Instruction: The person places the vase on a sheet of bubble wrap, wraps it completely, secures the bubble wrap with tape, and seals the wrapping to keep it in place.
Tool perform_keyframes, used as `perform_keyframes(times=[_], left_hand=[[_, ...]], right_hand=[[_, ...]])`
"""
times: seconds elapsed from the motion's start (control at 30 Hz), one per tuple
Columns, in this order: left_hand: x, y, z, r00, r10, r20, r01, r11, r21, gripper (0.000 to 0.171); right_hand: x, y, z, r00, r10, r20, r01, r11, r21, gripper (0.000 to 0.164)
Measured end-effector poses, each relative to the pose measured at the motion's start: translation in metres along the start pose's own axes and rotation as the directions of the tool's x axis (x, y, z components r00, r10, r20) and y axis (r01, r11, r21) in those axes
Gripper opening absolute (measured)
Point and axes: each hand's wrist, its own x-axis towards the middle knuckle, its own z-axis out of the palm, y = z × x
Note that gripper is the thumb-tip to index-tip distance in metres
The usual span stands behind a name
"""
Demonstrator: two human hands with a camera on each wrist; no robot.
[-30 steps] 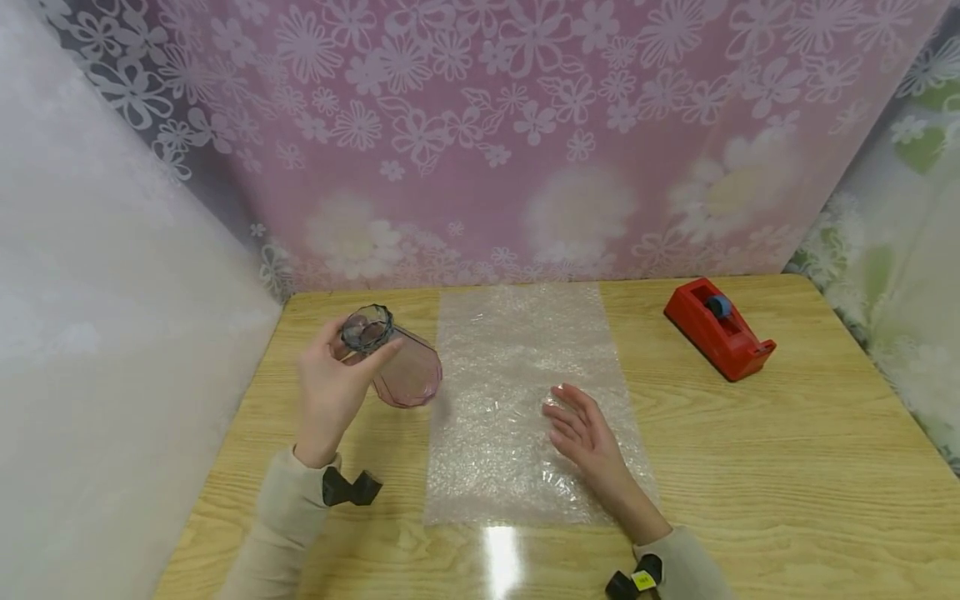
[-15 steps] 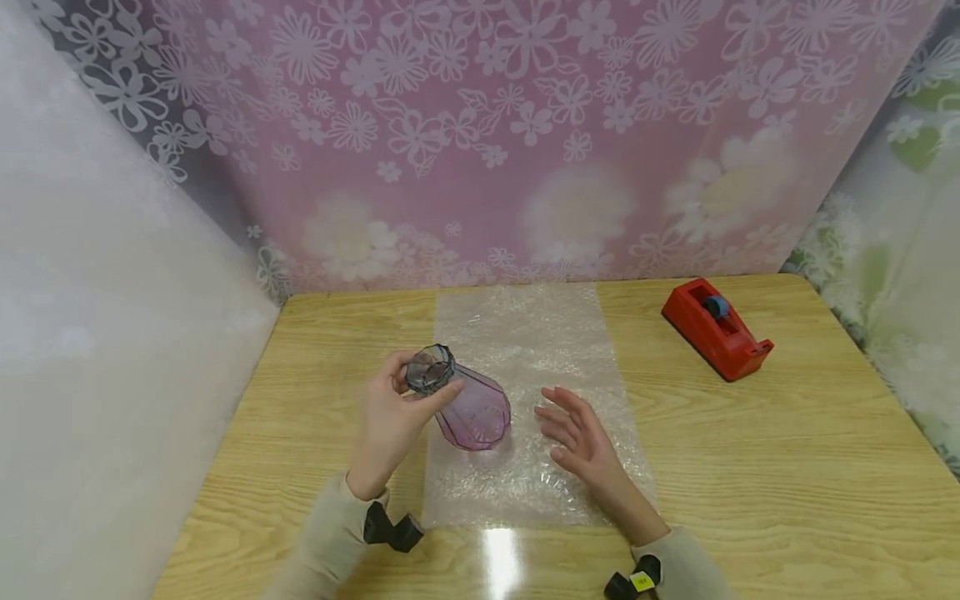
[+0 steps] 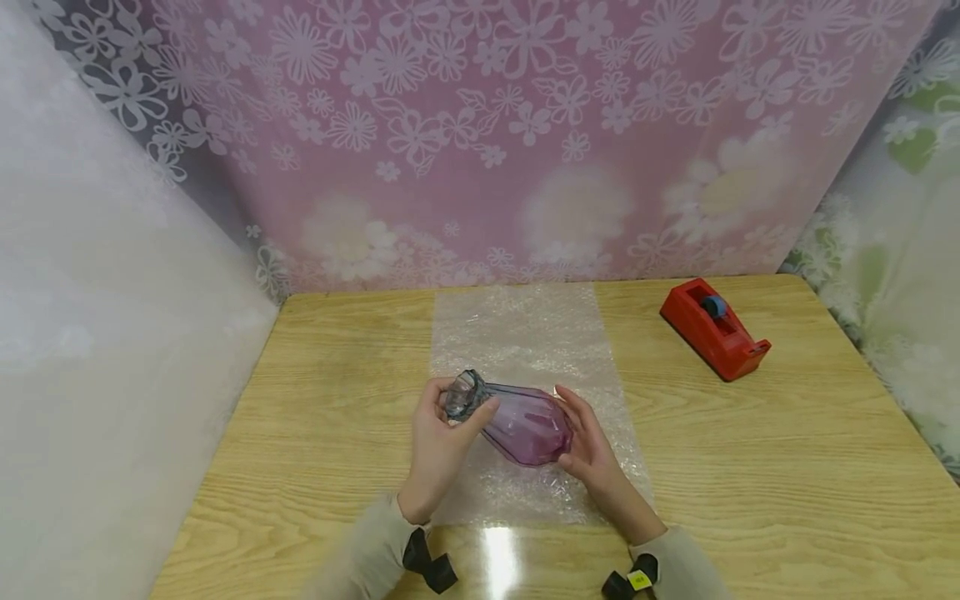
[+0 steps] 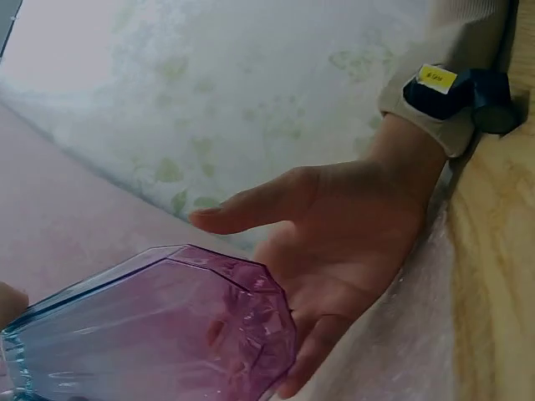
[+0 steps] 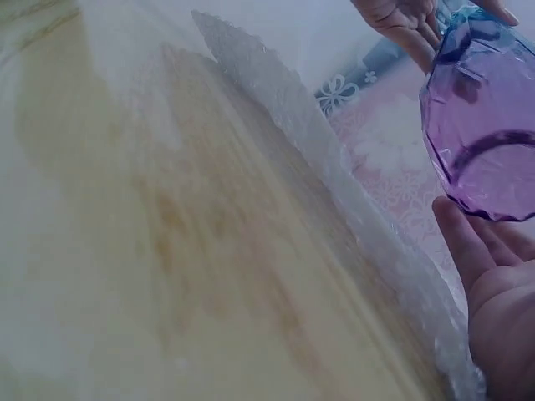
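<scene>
A faceted glass vase (image 3: 528,425), bluish at its neck and pink-purple toward its base, is tilted on its side over the sheet of bubble wrap (image 3: 517,333). My left hand (image 3: 438,446) grips it round the neck, thumb on the near side. At the base end, my right hand (image 3: 600,467) has its fingers spread and loosely bent, fingertips right at the glass. In the left wrist view the right hand (image 4: 343,225) shows its palm facing the vase's base (image 4: 259,334). The right wrist view puts the fingers (image 5: 460,234) just under the base edge.
A red tape dispenser (image 3: 712,329) with a blue-cored roll stands at the table's back right. The bubble wrap lies flat on the wooden table (image 3: 337,375). A pink floral curtain (image 3: 480,150) hangs behind, with pale cloth on both sides.
My left hand has carried the vase rightward and toward me, from the left of the bubble wrap to over it. The vase's base now meets my right hand, which has barely moved.
</scene>
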Motion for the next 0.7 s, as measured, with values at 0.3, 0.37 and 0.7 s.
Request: perform_keyframes(times=[0.3,0.37,0.7], left_hand=[[-0.016,-0.013,0.015,0.990,-0.119,-0.072,0.110,0.988,-0.112,0.037],[-0.018,-0.015,0.016,0.989,-0.130,-0.074,0.118,0.982,-0.148,0.037],[-0.022,-0.022,0.015,0.992,-0.111,0.059,0.123,0.958,-0.260,0.035]], right_hand=[[-0.002,-0.005,0.001,0.998,0.001,-0.066,-0.008,0.995,-0.104,0.082],[-0.002,-0.005,0.001,0.997,0.000,-0.076,-0.008,0.994,-0.106,0.082],[-0.004,-0.005,0.003,0.968,-0.190,-0.165,0.167,0.975,-0.145,0.078]])
